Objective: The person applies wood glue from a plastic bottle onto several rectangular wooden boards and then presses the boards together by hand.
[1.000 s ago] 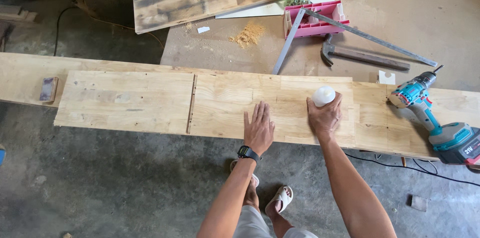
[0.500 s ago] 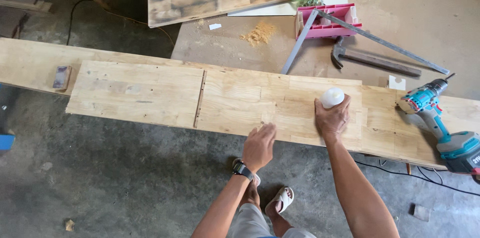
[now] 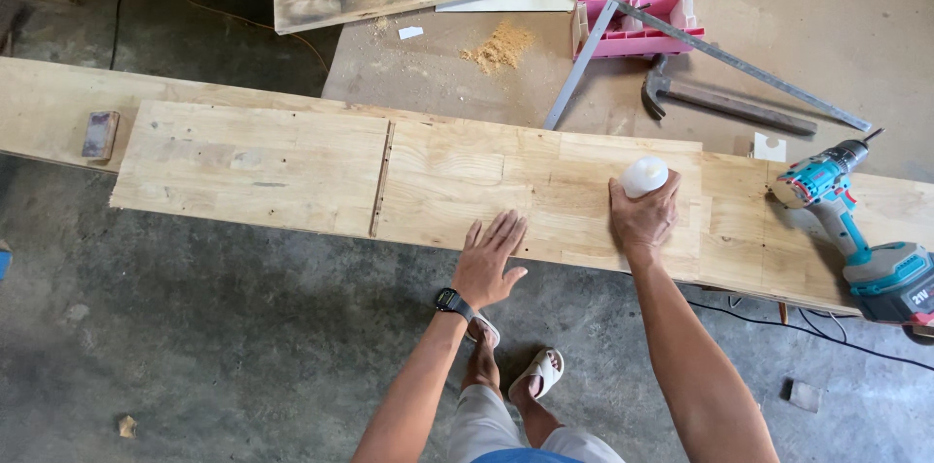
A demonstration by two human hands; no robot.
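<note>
Right hand grip closed around white bottle, pressed on wood panel. Left hand open, fingers flat at panel's near edge, holding nothing. Cordless drill lies right.

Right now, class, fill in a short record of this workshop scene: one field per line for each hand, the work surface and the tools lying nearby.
left hand: flat, fingers spread, on the front edge of the wooden panel
right hand: wrapped around a small white bottle standing on the panel
watch: on the left wrist
drill: teal, lying at the panel's right end
behind the panel: hammer, metal square, pink tray, sawdust pile
</note>
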